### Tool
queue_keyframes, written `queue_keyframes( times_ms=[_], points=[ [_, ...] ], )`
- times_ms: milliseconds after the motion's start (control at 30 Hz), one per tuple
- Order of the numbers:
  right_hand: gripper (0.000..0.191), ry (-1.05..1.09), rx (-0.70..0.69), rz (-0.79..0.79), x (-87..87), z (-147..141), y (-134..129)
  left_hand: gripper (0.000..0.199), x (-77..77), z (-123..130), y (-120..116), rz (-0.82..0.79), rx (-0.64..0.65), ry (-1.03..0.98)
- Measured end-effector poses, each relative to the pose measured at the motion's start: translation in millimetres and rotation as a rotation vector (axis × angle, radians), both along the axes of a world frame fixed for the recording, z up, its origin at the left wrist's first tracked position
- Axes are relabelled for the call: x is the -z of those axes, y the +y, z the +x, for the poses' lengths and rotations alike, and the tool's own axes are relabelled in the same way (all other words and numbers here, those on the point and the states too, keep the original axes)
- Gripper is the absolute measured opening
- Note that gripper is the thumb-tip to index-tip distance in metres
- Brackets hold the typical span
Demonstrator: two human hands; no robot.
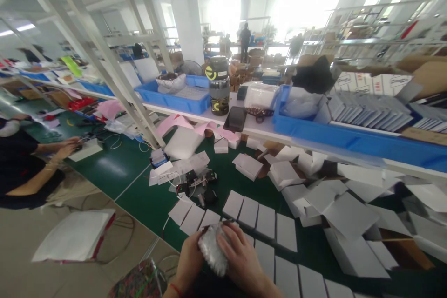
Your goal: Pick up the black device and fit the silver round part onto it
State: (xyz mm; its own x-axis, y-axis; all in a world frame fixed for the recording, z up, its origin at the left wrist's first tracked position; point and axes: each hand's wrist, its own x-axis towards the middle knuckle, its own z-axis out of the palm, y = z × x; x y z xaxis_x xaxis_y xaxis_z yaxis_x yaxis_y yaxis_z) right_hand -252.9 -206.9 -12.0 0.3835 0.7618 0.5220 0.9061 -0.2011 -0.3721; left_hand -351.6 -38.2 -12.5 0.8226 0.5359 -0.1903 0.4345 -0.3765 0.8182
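L hand (191, 257) & R hand (241, 252) grip wrapped bundle (213, 247) nr desk's (139, 195) front edge; prob. mid-wrapping; next needs steady hold.

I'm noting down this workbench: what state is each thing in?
Wrapped bundle, held between both hands
Left hand, gripping bundle
Right hand, fingers over bundle
Rowed boxes, closed
Jumbled boxes, some open
Bottle, upright
Blue bin, open, filled
Fan, running or not, unclear
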Motion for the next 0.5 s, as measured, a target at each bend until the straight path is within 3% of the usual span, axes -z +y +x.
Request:
queue_keyframes(
  times_ms=[100,267,400,500],
  points=[
    [0.035,0.055,0.132,-0.264,4.3,0,12,0.024,3.4,4,7,-0.010,0.007,0.040],
    [0.048,0.173,0.165,-0.634,-10.4,5,37,0.026,9.3,8,12,0.047,0.010,-0.001],
    [0.058,0.187,0.110,-0.768,-16.6,13,58,0.031,12.2,3,17,0.185,-0.017,-0.037],
    [0.063,0.178,0.049,-0.783,-13.5,20,64,0.026,9.3,-5,15,0.390,-0.044,-0.151]
  ],
)
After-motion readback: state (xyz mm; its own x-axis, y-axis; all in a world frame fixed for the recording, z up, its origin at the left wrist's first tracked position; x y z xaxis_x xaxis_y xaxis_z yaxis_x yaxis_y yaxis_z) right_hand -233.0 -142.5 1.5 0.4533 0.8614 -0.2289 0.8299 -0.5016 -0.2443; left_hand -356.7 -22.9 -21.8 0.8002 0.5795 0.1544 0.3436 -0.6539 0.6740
